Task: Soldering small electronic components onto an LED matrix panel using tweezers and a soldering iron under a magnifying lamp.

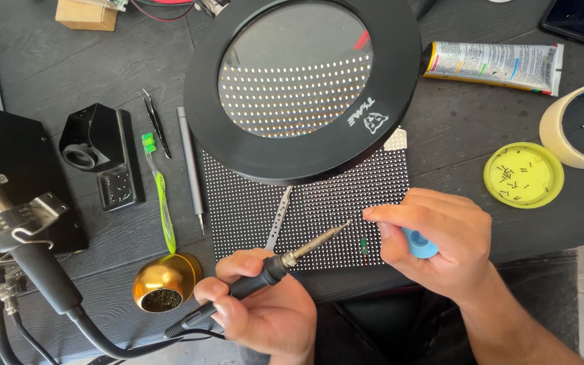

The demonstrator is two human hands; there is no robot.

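Observation:
My left hand (258, 304) grips a black soldering iron (275, 267) whose metal tip points up and right over a black dotted LED panel (251, 203). My right hand (441, 247) is closed around a small light-blue tool (419, 243), its fingertips resting on the panel's right part. A round black magnifier lamp (305, 88) hangs above the panel and hides its upper part. Metal tweezers (278, 220) lie on the panel between lamp and iron.
A brass tip-cleaner pot (165, 280), a green toothbrush (160, 196), a grey pen tool (190, 162) and black tweezers (155, 122) lie left. A yellow lid (523, 174) with small parts, tape roll (576, 125) and a tube (495, 64) sit right. A hot-air handle (28, 250) stands far left.

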